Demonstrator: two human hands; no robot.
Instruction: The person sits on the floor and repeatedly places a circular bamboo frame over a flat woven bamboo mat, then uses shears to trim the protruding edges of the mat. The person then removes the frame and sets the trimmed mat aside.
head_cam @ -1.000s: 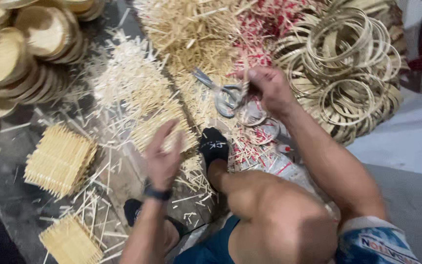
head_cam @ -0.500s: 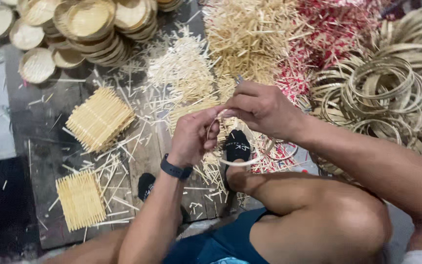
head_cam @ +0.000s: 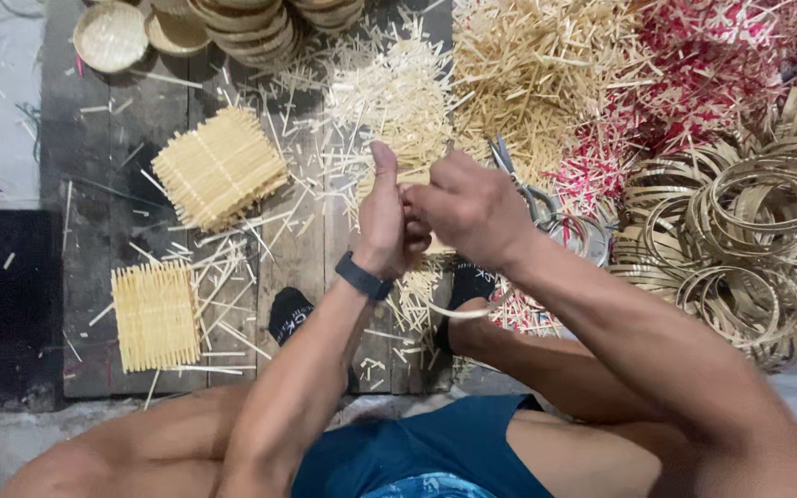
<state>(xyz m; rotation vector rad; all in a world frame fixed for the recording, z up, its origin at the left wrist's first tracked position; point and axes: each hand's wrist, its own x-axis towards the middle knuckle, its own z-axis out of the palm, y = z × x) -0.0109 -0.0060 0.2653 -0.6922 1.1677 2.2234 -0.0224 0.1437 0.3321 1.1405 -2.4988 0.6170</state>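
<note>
My left hand (head_cam: 382, 219) and right hand (head_cam: 469, 205) touch, fingers curled together on a thin bamboo strip (head_cam: 458, 312) that loops out below them. Scissors (head_cam: 518, 181) just beyond my right knuckles; woven mats (head_cam: 220, 166) off left.

A dark wooden plank floor (head_cam: 122, 175) carries everything; two square woven stick mats (head_cam: 219, 166) and (head_cam: 156, 315) lie flat at left, one tilted, one squarer to the boards; loose pale sticks (head_cam: 389, 92) scatter across the middle planks; a heap of tan sticks (head_cam: 528, 65) sits beside a heap of red sticks (head_cam: 703, 65); coiled bamboo rings (head_cam: 758, 231) pile at right; stacked shallow baskets (head_cam: 242, 23) rest at the top edge; scissors (head_cam: 528, 189), seemingly, lie among the sticks.
</note>
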